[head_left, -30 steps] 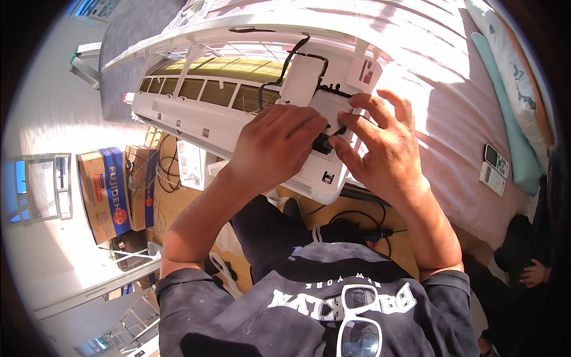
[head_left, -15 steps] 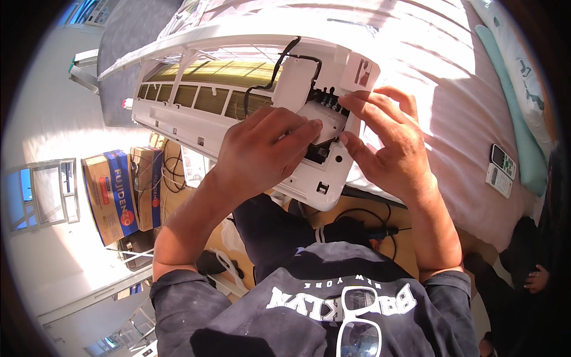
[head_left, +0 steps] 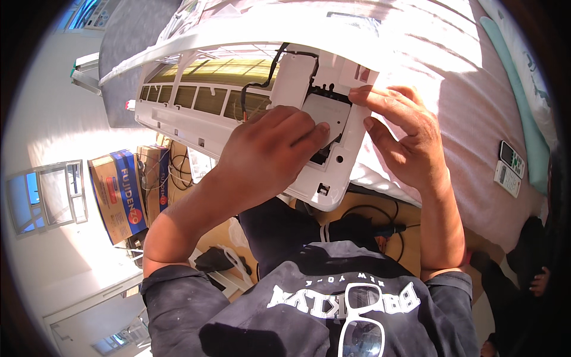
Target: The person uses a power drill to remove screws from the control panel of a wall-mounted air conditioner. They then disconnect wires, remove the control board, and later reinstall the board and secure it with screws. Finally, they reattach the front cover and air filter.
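Observation:
A white indoor air conditioner unit [head_left: 178,125] lies with its front panel lifted and its yellowish filters and fins showing. At its right end, a small white cover plate [head_left: 328,116] sits over the wiring bay, just below a row of dark terminals [head_left: 331,90]. My left hand [head_left: 273,149] is closed at the cover's left edge, thumb resting on its face; the fingertips underneath are partly hidden. Beside the unit's right edge is my right hand [head_left: 404,134], thumb and fingers apart, the index fingertip at the casing. Black wires [head_left: 267,77] loop over the body.
A pink-sheeted bed [head_left: 458,131] bears two remotes [head_left: 509,166] at the right. Brown and blue cardboard boxes [head_left: 119,193] stand on the left, near a window [head_left: 47,196]. Cables [head_left: 380,217] lie on the floor below. Another person's hand [head_left: 539,281] shows at the lower right.
The cover plate has turned and now lies straighter in the bay. My right hand has drawn back to the right, off the cover; my left thumb has shifted slightly right.

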### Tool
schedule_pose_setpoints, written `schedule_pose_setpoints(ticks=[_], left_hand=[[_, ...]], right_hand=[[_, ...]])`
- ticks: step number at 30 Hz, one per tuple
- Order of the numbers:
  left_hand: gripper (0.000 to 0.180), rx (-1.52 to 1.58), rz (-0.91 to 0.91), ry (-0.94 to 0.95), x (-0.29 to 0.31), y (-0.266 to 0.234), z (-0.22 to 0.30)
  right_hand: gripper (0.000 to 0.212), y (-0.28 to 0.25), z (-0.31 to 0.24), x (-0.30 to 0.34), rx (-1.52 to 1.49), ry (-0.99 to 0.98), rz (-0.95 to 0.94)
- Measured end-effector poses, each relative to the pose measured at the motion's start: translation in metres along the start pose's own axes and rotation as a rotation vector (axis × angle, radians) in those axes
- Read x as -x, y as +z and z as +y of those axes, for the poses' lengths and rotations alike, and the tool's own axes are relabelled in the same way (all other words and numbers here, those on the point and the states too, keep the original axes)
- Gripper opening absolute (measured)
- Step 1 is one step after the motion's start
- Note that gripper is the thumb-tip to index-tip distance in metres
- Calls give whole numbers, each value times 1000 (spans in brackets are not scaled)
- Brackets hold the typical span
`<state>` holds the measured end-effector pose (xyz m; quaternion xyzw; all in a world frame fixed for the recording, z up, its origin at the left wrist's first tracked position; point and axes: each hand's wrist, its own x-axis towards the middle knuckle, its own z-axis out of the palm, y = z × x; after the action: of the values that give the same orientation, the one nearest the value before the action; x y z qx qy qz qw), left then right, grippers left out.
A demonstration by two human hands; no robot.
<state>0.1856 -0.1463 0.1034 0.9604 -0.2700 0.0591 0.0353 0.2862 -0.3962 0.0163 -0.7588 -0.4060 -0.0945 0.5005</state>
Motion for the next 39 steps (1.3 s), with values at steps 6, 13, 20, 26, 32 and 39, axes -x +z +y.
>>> schedule_pose_setpoints(ticks=[6,13,20,26,32,39], left_hand=[[34,20,-61,-12,-13,-4,5],[29,120,-113,95,-20,-1,-14],[31,129,-96,101,-13,0,-30],[37,69,-3,79,-2,2,-18],[42,-61,-7,125,-3,2,-12],[51,-93,-102,58,-4,-2,0]], right_hand=[[43,4,4,2,-74,-2,59],[40,4,11,1,-186,53,50],[36,6,17,-3,-255,64,69],[37,5,16,-3,-203,63,75],[38,4,14,-3,-250,96,44],[34,6,16,-4,-226,60,97]])
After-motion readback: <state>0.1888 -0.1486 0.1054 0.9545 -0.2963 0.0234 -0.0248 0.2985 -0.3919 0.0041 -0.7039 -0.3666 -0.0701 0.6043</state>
